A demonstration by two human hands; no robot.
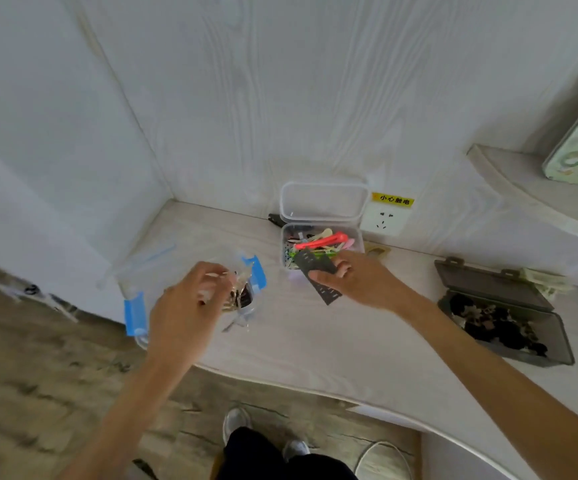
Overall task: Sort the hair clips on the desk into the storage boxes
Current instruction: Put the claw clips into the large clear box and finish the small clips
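My right hand (353,278) grips a flat black perforated hair clip (317,275) just in front of the clear storage box (358,237), which holds several coloured clips, a red one on top. Its clear lid (323,200) stands open against the wall. My left hand (190,306) hovers with curled fingers over a clear box with blue latches (135,313) that holds dark and metallic clips; the fingertips seem to pinch something small, but blur hides it. A dark grey box (557,344) at the right holds several black clips.
A wall socket (384,220) with a yellow warning label sits behind the clear box. A small tan item (377,251) lies beside that box. A raised shelf (522,181) with a patterned tin stands at the far right. The desk edge curves along the front, with floor below.
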